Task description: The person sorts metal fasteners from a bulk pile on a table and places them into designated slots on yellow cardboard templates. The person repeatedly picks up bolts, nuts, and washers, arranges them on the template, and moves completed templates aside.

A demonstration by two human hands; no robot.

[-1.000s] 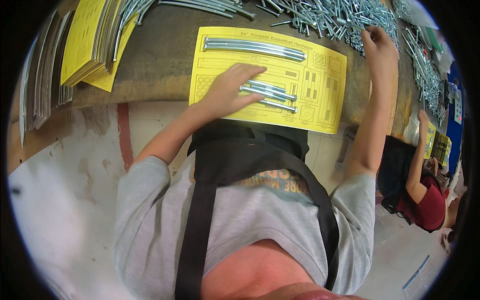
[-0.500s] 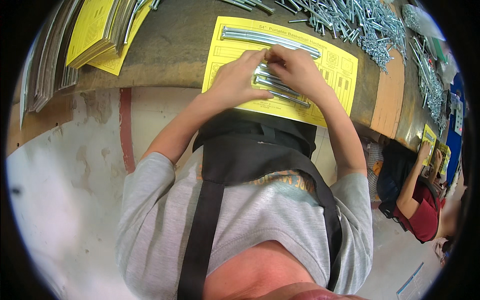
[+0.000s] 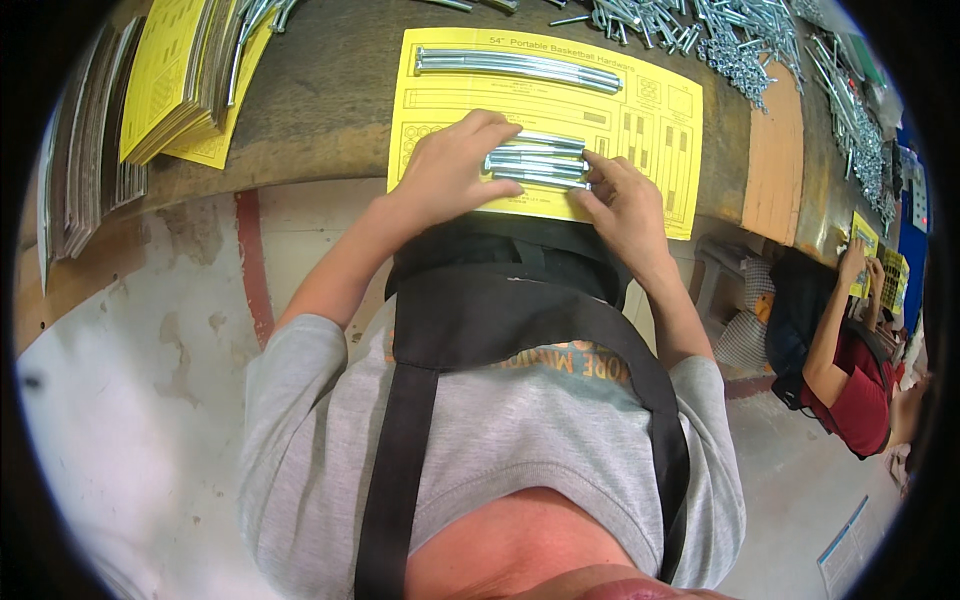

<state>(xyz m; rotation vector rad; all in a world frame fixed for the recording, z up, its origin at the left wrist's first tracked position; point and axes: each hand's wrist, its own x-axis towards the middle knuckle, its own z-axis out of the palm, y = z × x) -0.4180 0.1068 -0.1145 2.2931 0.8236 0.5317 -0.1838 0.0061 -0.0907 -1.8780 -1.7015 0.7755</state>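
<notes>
Fingers [image 3: 485, 135] of my left hand [image 3: 445, 175] lie spread flat over the left ends of a short bundle of metal bolts [image 3: 538, 163]; fingers [image 3: 600, 170] of my right hand [image 3: 628, 205] press against the right ends, slightly curled, so the bundle sits pinched between both hands without being lifted (as far as I can judge from above). The bundle rests on the yellow printed sheet [image 3: 640, 120], near its lower middle, on the tabletop [image 3: 330, 110].

At 12 o'clock from the bundle, a longer set of metal rods [image 3: 520, 68] lies across the top of the same sheet. A loose heap of screws [image 3: 720, 40] spreads at 1 o'clock, and a stack of yellow sheets [image 3: 165, 85] sits at 9 to 10 o'clock.

My palms hide how many bolts there are, and the sheet's lower edge vanishes behind my black apron [image 3: 500, 300]. At 3 o'clock another person in a red shirt [image 3: 860, 400] is cut off by the dark rim.

Half a second ago both hands met closer together over the bolts; now they have parted towards the ends, and more of the bundle shows.
</notes>
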